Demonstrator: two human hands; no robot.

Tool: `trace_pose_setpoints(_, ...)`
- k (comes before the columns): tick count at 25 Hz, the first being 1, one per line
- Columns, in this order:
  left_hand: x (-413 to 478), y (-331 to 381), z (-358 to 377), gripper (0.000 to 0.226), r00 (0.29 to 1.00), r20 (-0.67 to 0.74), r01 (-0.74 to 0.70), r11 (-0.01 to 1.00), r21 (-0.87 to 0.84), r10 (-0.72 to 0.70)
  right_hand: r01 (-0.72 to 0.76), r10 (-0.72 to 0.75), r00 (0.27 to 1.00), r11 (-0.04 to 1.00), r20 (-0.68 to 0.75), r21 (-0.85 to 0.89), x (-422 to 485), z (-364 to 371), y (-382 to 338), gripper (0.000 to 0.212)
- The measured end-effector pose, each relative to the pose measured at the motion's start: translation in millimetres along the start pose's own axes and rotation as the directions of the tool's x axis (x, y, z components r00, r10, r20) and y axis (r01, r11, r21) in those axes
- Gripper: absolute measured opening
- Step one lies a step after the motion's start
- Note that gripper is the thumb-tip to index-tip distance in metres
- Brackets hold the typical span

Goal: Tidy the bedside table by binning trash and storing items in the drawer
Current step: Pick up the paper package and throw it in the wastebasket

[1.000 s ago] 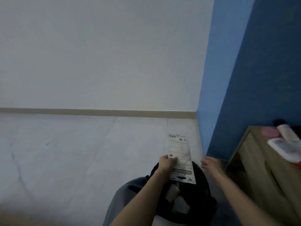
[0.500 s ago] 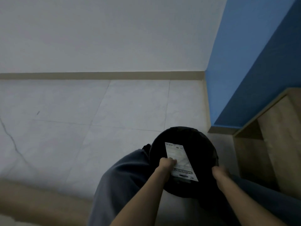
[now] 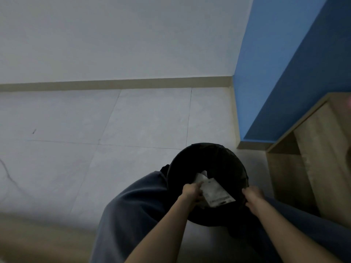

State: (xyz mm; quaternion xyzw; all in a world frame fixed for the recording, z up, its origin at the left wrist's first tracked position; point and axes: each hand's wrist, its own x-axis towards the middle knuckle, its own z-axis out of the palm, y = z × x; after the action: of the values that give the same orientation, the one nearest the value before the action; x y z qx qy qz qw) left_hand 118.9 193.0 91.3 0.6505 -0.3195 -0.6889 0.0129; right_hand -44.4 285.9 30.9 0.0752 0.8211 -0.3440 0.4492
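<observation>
Two grips are engaged at the black bin [image 3: 209, 150]. The left grip [image 3: 190, 192] pinches the white printed card [image 3: 218, 194] by its left edge; the card lies tilted over the bin mouth, beside a crumpled white scrap [image 3: 200, 177]. The right grip [image 3: 253, 195] curls over the near right rim. Both forearms reach forward and down. Recommended: release the card only once it is wholly below the rim, keeping the rim hold meanwhile.
</observation>
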Motion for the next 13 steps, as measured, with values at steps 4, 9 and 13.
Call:
trace_pose_setpoints(4, 11, -14, -23, 0.039, 0.807, -0.391, -0.324, 0.886, 0.332, 0.442, 0.014, -0.015, 0.998, 1.0, -0.062, -0.015, 3, 3, -4, 0.014)
trace_pose_setpoints(9, 27, -11, -33, 0.06, 0.822, -0.478, -0.235, 0.949, 0.21, 0.309, 0.048, -0.047, 0.995, 0.999, -0.085, 0.012, 15, 9, -12, 0.027)
trace_pose_setpoints(13, 48, 9, -39, 0.059, 0.855, -0.466, -0.226, 0.972, 0.064, 0.229, 0.026, -0.02, 0.997, 0.997, -0.073, 0.079, 37, 13, -26, 0.014)
